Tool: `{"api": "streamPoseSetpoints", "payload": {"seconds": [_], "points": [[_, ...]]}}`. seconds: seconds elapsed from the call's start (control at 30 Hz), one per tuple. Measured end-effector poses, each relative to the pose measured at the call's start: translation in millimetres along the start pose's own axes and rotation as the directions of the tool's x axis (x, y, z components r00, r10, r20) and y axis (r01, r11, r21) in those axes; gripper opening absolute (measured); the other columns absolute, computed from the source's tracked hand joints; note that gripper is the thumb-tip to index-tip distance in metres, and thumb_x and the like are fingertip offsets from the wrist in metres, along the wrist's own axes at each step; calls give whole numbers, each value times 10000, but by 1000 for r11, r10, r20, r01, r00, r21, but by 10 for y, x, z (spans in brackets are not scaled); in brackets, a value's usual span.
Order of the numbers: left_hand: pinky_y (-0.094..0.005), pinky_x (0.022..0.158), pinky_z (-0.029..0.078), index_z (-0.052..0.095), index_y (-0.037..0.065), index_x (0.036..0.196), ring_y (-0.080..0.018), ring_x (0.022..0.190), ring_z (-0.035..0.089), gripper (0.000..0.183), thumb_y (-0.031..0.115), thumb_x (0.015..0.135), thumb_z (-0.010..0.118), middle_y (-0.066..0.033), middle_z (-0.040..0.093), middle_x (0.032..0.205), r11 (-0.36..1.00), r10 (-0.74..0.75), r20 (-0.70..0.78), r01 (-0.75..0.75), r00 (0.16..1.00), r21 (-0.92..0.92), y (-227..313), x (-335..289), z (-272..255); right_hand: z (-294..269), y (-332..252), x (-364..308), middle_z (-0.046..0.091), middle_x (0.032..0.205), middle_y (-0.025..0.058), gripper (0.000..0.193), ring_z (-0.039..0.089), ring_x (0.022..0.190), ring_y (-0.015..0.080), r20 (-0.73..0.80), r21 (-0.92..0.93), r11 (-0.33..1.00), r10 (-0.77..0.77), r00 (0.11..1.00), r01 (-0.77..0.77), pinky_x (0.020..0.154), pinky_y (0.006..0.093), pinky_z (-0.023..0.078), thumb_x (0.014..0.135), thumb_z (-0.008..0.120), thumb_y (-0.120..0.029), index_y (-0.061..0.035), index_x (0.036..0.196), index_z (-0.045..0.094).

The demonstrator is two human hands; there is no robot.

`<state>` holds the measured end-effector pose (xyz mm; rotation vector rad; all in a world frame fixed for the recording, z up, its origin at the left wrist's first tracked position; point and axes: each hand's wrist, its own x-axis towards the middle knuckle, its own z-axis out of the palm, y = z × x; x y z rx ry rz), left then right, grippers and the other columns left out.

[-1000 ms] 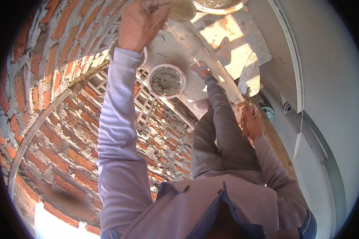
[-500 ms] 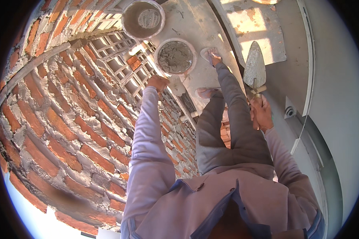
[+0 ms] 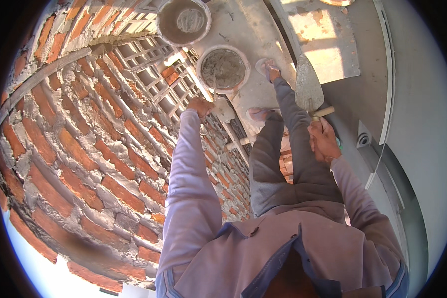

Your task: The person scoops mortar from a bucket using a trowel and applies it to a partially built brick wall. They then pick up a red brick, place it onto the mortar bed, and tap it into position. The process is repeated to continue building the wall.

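Note:
My right hand (image 3: 325,139) is closed round the handle of a pointed trowel (image 3: 309,84). The trowel's grey, mortar-stained blade points away from me, beside my leg. A short wooden peg-like piece (image 3: 325,111) sticks out sideways by the base of the blade. My left hand (image 3: 200,106) is closed in front of the brick wall, just short of a round tub of wet grey mortar (image 3: 200,74). What its fingers hold, if anything, is hidden. A thin pale strip stands near it against the tub, and a grey flat patch (image 3: 223,110) shows beside it.
The rough brick wall (image 3: 79,144) with mortar joints fills my left. A pale lattice (image 3: 156,82) adjoins it, with brick pieces (image 3: 170,75) there. A second tub (image 3: 207,30) stands beyond the mortar. My feet are on a board (image 3: 246,35); a smooth grey wall (image 3: 422,114) rises at right.
The trowel has shifted left and slightly nearer to me, its blade turning leftward. A thin pale strip now shows in front of the mortar tub, near my left hand. The whole view has shifted slightly.

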<state>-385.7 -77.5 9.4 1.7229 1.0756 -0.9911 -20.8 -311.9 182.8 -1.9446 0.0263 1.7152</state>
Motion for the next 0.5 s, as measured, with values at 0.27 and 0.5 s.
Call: {"api": "streamPoseSetpoints", "payload": {"seconds": [0.27, 0.5], "points": [[-278, 526, 514, 727, 10, 1069, -116, 506, 642, 273, 201, 919, 603, -75, 677, 619, 803, -77, -472, -226, 879, -551, 1316, -783, -925, -122, -441, -97, 546, 671, 81, 237, 542, 516, 175, 40, -276, 959, -47, 998, 56, 486, 338, 468, 905, 631, -194, 6, 983, 530], [-303, 572, 533, 722, 36, 1091, -169, 543, 683, 290, 222, 885, 637, -119, 689, 644, 689, 134, -758, -610, 638, -392, 3092, -745, -2439, -182, -957, 39, 621, 949, 339, 494, 598, 946, 509, 171, -738, 634, -153, 973, 230, 885, 513, 463, 842, 639, -356, 46, 1085, 487]]}}
